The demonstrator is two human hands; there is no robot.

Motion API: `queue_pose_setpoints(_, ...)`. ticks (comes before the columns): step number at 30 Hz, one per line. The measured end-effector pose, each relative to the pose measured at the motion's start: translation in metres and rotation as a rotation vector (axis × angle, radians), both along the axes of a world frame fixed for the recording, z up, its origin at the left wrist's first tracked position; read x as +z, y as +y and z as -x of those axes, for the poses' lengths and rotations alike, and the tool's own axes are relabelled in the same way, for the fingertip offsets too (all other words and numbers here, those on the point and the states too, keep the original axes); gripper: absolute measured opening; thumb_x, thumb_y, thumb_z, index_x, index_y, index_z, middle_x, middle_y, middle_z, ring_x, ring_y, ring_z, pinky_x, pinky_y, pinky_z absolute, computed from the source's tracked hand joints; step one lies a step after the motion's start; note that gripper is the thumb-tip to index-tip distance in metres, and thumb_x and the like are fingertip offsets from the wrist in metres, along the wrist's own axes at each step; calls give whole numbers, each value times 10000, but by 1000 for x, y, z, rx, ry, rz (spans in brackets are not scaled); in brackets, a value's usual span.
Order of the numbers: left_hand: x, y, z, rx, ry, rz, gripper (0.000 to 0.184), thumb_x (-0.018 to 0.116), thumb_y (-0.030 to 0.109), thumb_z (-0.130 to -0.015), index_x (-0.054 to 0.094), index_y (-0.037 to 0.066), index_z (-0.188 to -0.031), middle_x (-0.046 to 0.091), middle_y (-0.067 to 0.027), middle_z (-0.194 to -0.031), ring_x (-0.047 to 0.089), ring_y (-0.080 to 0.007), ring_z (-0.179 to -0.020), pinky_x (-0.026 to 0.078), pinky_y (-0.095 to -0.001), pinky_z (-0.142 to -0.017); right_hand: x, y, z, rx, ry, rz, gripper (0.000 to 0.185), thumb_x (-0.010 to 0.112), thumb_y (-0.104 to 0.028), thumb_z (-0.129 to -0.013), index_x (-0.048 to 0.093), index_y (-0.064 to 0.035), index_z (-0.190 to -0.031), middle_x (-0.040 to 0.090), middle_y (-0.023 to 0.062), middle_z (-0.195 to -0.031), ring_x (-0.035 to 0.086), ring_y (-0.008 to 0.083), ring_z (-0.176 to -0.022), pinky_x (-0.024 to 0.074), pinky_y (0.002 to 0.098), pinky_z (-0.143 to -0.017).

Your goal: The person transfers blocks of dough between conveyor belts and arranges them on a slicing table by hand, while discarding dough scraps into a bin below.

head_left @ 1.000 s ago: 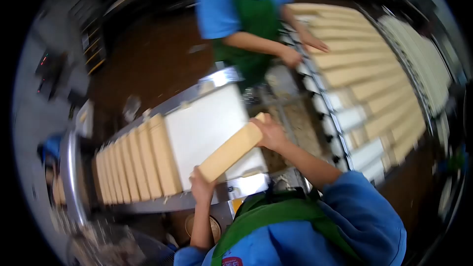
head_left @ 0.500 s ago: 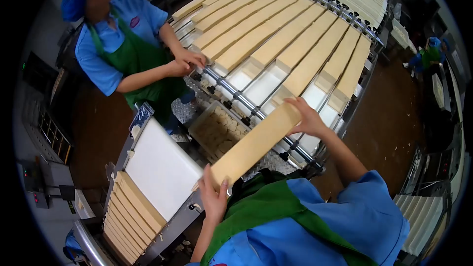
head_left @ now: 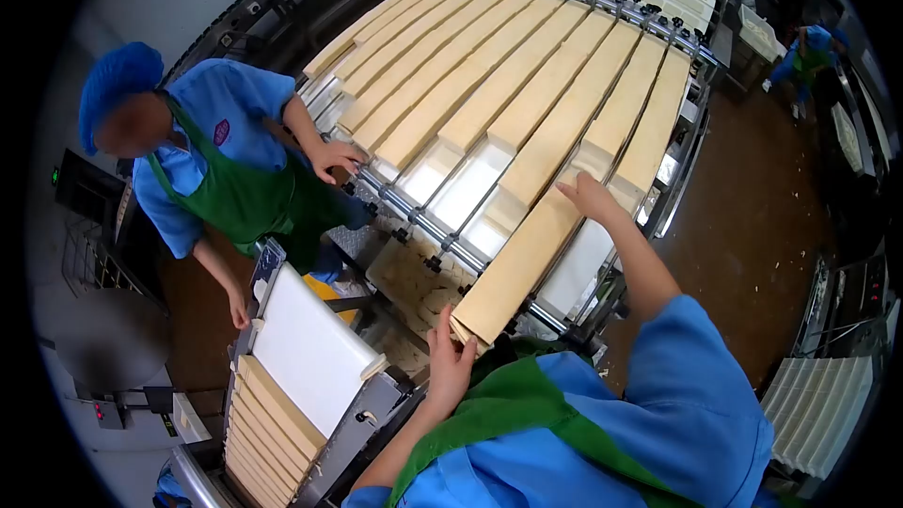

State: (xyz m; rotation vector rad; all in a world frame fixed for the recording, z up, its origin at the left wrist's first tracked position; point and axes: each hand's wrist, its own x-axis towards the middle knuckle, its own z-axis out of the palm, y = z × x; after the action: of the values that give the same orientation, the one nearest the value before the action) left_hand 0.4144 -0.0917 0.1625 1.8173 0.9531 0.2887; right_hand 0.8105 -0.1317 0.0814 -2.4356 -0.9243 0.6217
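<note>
A long pale yellow slab (head_left: 522, 259) lies at a slant between my two hands, over the near edge of the wide conveyor (head_left: 461, 193). Its lower end is gripped by my left hand (head_left: 448, 357), where a thin loose piece shows at the end. My right hand (head_left: 591, 196) holds the upper end, fingers bent over it. Behind that end, rows of similar slabs (head_left: 555, 80) lie side by side on the conveyor's white belts. The metal roller bar (head_left: 423, 221) passes under the held slab.
A co-worker (head_left: 235, 132) stands at the left, one hand at the conveyor edge. A smaller white belt (head_left: 306, 334) at lower left carries several upright slabs (head_left: 268, 433). Between the conveyors sits a bin of scraps (head_left: 414, 287). Another person (head_left: 809, 56) is far right.
The slab has moved from over the smaller belt to the wide conveyor, in both my hands. The view has turned with it. The co-worker's one hand has dropped towards the smaller belt.
</note>
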Motion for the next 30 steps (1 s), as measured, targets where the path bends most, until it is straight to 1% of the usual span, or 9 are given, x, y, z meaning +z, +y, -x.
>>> queue_pose_setpoints(2,-5,-1,-11,-8,-16,-8,642,557,55,-877,235,72,-1432,382,-209,-1133,537,-316,-981,487,-364,-820,-29,-8,-6,50,-369,-146,745,561,-500,-863,432,153,-1198,389,359,-1310,343,482,-1261,309,488,-1051)
queue_pose_setpoints(5,-25,2,-36,-44,-26,-101,673,561,41,-856,223,73,-1438,387,-224,-1136,521,-346,-982,465,-380,-834,-22,-17,-6,-53,-341,-341,689,605,-384,-858,386,131,-1260,308,329,-1391,233,484,-1321,227,495,-1096)
queue_pose_setpoints(10,-51,-5,-87,-17,-89,-255,723,533,3,-818,191,74,-1451,409,-229,-1131,486,-361,-962,414,-381,-871,-33,-20,47,-6,-402,-426,704,614,-309,-847,321,80,-1354,315,299,-1409,223,466,-1340,141,498,-1126)
queue_pose_setpoints(15,-53,-2,-82,-33,-104,-309,752,541,-11,-805,181,77,-1459,427,-214,-1107,512,-321,-897,430,-362,-825,17,-31,166,307,-151,-566,740,677,-225,-779,320,16,-1382,296,255,-1435,227,424,-1357,141,492,-1131)
queue_pose_setpoints(17,-41,0,-83,-20,-46,-109,760,543,-26,-801,180,80,-1461,442,-206,-1089,526,-314,-893,439,-349,-816,31,-29,180,368,-275,-471,720,677,-226,-758,358,-14,-1369,308,243,-1431,251,422,-1346,154,510,-1126)
queue_pose_setpoints(21,-60,26,-61,20,-311,321,760,506,-128,-781,195,45,-1452,324,-167,-1425,419,-244,-1253,356,-296,-1024,31,-25,181,427,-441,-355,670,676,-217,-738,423,-95,-1346,315,220,-1431,274,410,-1338,168,541,-1114)
queue_pose_setpoints(26,-55,72,-16,340,-364,463,683,510,-26,-864,170,44,-1453,350,-154,-1401,469,-225,-1186,396,-321,-980,33,-23,188,596,-540,-318,398,650,-203,-747,623,-205,-1144,323,155,-1440,247,366,-1357,190,563,-1098)
queue_pose_setpoints(27,-101,95,11,237,-113,34,673,529,73,-900,150,46,-1456,421,-171,-1325,515,-218,-1114,449,-311,-893,37,-22,190,610,-463,-292,336,649,-206,-750,658,-201,-1086,323,142,-1442,239,358,-1362,193,562,-1098)
queue_pose_setpoints(30,-137,98,64,380,-75,-36,622,549,114,-904,227,39,-1430,534,-154,-1181,565,-186,-1020,482,-281,-803,28,-19,187,592,-470,-381,276,684,-203,-718,687,-201,-995,344,127,-1433,244,347,-1362,207,559,-1092)
